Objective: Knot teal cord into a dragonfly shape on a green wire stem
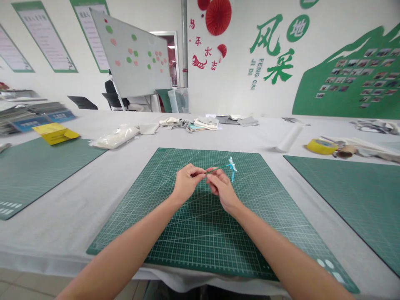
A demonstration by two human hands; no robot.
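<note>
Craft flower (231, 165) — a white head with a blue strip on a thin green stem (220, 167) — is held in the air above a green cutting mat (140, 200). The left hand (187, 179) has its grip pinched on the lower end of the stem, thumb and forefinger together. The right hand (222, 186) has its grip closed on the stem just beside that, its fingertips close to those of the left. From there the stem slants up to the right, so the white head stands past the right hand's fingers, the blue strip hanging below it. The mat lies on a counter (62, 233) covered in pale cloth, between a left-hand mat (50, 166) and a right-hand mat (359, 200). A folded yellow card (56, 133) rests on the left-hand mat near its far edge, and a clear plastic bag (115, 137) lies by its corner. Just beyond the right-hand mat is a roll of yellow tape (321, 146), beside a brown cardboard tube (347, 151). Loose fabric pieces (204, 123) lie farther back — well apart from both hands.
</note>
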